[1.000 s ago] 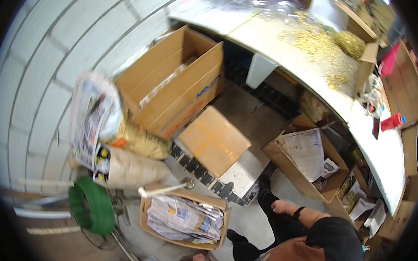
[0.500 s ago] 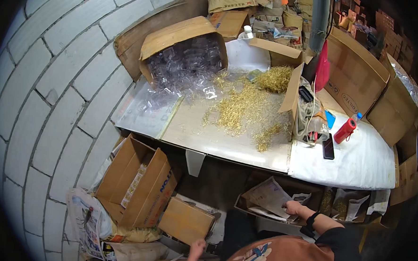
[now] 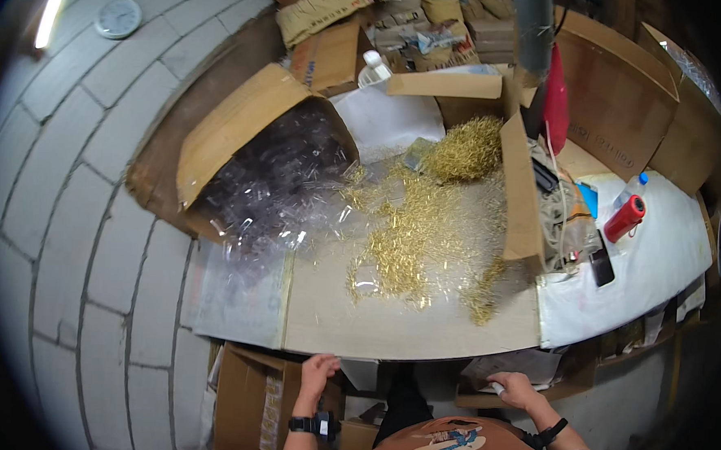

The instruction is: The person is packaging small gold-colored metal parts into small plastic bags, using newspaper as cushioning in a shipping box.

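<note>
My left hand (image 3: pixel 318 373) hangs just off the front edge of the table (image 3: pixel 420 334), its fingers curled together; no object shows in it. On that wrist is a dark watch (image 3: pixel 305 424). My right hand (image 3: pixel 518 390) is closed, with a small white thing (image 3: pixel 496 388) at its fingertips, too blurred to name. That hand is over a low cardboard box (image 3: pixel 564 390) with pale paper sheets (image 3: pixel 524 366). On the table lie many small gold-coloured metal pieces (image 3: pixel 408 244), heaped higher at the back (image 3: pixel 466 149). Clear plastic pieces (image 3: pixel 278 164) spill from a tipped carton (image 3: pixel 235 121).
On the right, a white-covered surface (image 3: pixel 626 296) holds a red bottle (image 3: pixel 624 218), a clear blue-capped bottle (image 3: pixel 635 188) and a phone (image 3: pixel 601 266). An open carton (image 3: pixel 241 398) stands below at left. A grey post (image 3: pixel 534 30) rises behind the table.
My left hand has risen from beside the lower cardboard box to the table's front edge. My right hand has come away from the paper sheet. The view has shifted closer to the table.
</note>
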{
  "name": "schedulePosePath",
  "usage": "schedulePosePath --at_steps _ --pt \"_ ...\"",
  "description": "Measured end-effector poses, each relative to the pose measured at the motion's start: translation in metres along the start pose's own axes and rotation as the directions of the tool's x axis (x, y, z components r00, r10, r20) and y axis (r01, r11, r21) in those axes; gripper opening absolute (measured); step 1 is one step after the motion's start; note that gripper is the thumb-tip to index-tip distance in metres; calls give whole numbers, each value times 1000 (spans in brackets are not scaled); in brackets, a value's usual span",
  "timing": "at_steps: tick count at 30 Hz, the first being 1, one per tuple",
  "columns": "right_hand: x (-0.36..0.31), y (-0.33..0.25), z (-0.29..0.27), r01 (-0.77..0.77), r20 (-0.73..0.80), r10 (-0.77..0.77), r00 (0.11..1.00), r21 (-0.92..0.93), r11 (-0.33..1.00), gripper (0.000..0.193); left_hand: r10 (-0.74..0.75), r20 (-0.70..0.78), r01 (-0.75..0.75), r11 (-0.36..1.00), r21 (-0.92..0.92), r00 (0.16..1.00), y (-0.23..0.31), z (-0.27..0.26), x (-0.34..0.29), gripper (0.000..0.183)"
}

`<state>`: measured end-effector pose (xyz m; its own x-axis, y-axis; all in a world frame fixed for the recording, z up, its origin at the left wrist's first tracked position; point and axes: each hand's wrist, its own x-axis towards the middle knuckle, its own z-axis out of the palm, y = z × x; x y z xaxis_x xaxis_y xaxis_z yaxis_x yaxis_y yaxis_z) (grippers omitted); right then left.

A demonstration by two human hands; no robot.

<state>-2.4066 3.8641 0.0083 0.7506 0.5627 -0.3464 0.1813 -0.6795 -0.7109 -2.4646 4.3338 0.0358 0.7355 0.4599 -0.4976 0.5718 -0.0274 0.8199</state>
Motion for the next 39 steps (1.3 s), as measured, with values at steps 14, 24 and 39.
schedulePosePath --at_steps 14,24,39 --pt "299 -192 9 193 -230 -235 944 -192 962 39 498 257 -550 639 537 828 116 21 242 35" --pt "309 -187 32 -6 -379 -45 924 -133 991 48 618 512 -791 347 504 597 108 35 241 73" --pt "319 -136 35 -12 -241 -145 960 -552 834 44 334 386 -32 790 -612 860 21 -51 193 61"
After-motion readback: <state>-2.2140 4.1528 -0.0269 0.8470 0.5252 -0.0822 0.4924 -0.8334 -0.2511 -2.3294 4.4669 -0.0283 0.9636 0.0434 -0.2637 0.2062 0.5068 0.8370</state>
